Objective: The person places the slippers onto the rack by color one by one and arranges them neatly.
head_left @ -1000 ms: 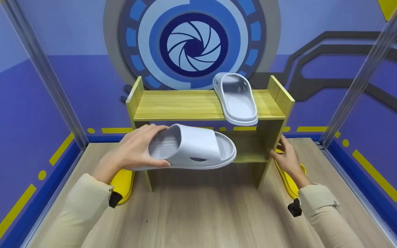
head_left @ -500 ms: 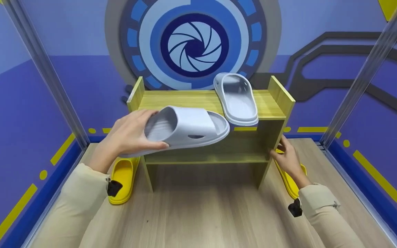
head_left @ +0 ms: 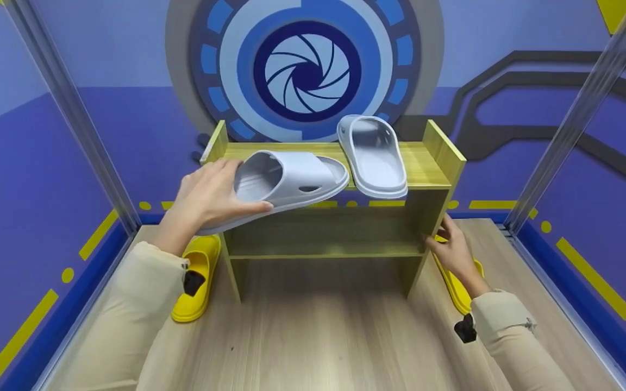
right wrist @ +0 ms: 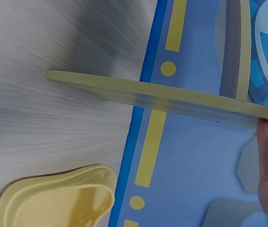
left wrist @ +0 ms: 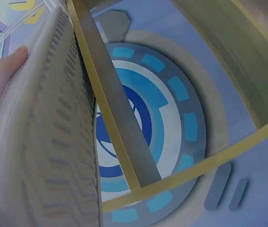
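Note:
My left hand [head_left: 204,195] grips a light grey slide slipper [head_left: 305,171] by its heel end, thumb along the near side. The slipper is tilted, its toe pointing right and raised in front of the top board. In the left wrist view the patterned sole of the slipper [left wrist: 60,137] shows. A second grey slipper [head_left: 379,157] lies on the top board of a small wooden shelf [head_left: 324,255], heel toward me. My right hand [head_left: 454,250] holds the shelf's right side panel; in the right wrist view fingertips show on both sides of that panel [right wrist: 171,97].
One yellow slipper [head_left: 199,293] stands on the wood-grain floor [head_left: 324,336] left of the shelf. Another yellow slipper [head_left: 457,290] lies to the right, partly behind my right hand. Blue patterned walls [head_left: 128,136] enclose the space, with metal posts at the corners.
My left hand has lifted the grey slipper upward and slightly left, toward the top board, tipping its toe up. More of the left yellow slipper is uncovered. My right hand stays on the panel.

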`<state>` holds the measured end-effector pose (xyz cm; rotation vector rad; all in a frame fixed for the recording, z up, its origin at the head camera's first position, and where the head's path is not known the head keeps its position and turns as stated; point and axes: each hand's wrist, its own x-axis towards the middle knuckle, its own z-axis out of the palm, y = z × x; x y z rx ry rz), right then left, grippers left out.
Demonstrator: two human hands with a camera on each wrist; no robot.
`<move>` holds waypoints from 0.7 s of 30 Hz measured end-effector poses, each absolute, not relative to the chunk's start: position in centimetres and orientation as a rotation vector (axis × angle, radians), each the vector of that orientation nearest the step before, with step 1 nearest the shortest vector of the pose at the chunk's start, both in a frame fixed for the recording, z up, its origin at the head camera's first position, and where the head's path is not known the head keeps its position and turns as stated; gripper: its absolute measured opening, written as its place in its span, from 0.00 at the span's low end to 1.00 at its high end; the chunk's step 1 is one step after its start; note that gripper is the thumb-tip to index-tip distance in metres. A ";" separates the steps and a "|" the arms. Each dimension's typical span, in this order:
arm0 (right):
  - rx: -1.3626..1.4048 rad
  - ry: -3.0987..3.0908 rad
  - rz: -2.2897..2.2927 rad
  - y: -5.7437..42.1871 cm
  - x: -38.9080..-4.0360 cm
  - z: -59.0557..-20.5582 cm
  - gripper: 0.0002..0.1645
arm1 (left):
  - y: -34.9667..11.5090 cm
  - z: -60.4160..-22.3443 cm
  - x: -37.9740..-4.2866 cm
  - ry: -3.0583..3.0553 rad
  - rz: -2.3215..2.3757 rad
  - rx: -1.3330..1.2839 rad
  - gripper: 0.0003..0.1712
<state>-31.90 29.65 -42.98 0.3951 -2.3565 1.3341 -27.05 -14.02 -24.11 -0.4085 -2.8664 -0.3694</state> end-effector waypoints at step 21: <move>0.358 -2.371 1.326 30.0 -32.3 -43.4 0.40 | -11.3 -24.4 -29.8 -2.895 -0.423 -0.151 0.57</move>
